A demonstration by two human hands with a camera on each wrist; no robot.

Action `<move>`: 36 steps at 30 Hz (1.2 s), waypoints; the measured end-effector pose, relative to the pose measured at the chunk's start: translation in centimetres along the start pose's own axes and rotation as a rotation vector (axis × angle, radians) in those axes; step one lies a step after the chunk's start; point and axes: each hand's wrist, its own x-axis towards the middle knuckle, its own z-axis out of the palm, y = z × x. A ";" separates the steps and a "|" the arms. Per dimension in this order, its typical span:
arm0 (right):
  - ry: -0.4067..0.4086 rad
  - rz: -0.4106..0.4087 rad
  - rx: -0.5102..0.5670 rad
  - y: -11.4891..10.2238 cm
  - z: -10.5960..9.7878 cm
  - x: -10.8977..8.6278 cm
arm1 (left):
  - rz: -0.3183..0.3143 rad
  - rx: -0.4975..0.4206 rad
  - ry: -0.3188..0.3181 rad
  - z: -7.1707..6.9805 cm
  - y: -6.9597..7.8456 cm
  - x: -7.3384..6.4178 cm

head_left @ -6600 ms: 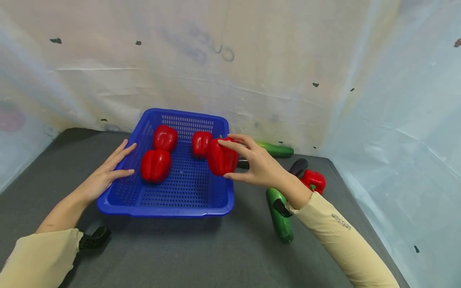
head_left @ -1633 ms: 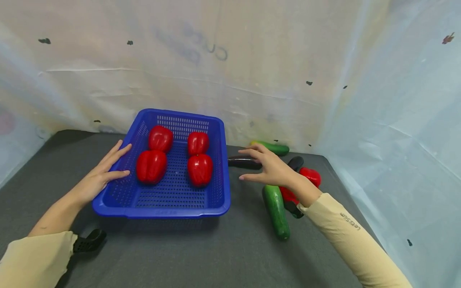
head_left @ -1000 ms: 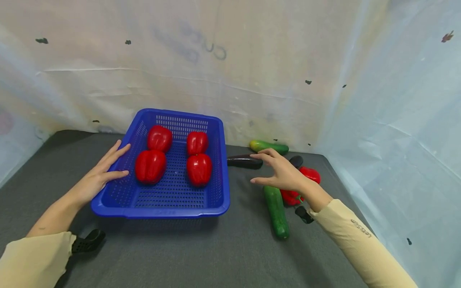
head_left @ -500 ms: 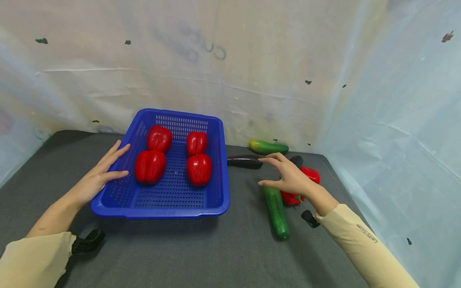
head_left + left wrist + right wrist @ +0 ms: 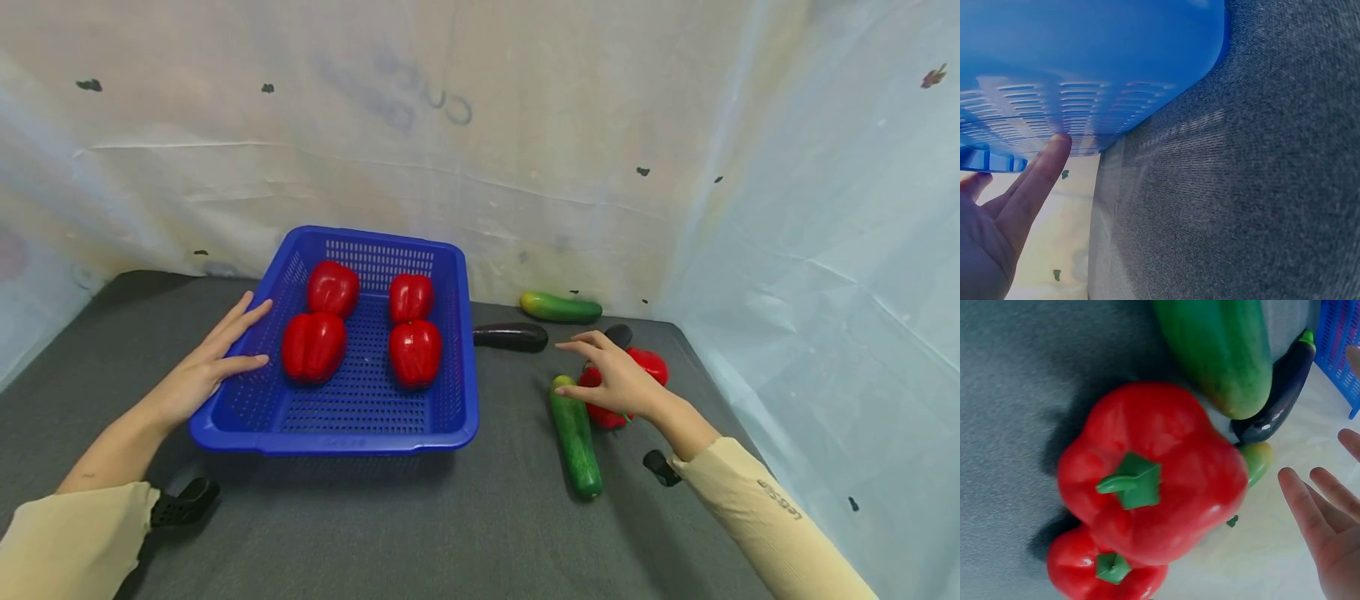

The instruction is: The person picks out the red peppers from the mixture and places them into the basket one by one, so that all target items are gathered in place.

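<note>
My left hand (image 5: 198, 379) lies with fingers extended at the left rim of a blue perforated basket (image 5: 337, 444). One fingertip (image 5: 1060, 145) touches the basket's outer wall in the left wrist view. Several red bell peppers (image 5: 313, 348) sit in the basket. To the right, my right hand (image 5: 626, 379) hovers with fingers spread and holds nothing. It is over a red bell pepper (image 5: 1160, 437) with a green stem, partly covered by the hand in the head view. Another red bell pepper (image 5: 651, 365) lies just behind. Beside the hand is a green cucumber (image 5: 576, 442).
A dark eggplant (image 5: 517, 337) lies right of the basket, its left end hidden by the rim. Farther back, a yellow-tipped green cucumber (image 5: 562, 308) rests near the plastic-sheeted wall (image 5: 555, 208). Another dark rounded vegetable (image 5: 618, 335) shows behind the right hand.
A bell pepper held by the right hand 6.6 seconds ago now sits in the basket. The right hand has moved right, toward the peppers outside. The left hand keeps its place at the rim.
</note>
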 end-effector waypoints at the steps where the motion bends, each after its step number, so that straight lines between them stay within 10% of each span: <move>1: -0.003 0.001 -0.002 0.1 0.0 -0.1 | -0.001 0.006 0.000 0.0 0.0 0.0; 36: -0.125 0.005 -0.059 4.3 -0.1 -2.4 | 0.001 0.002 0.014 0.2 0.1 0.0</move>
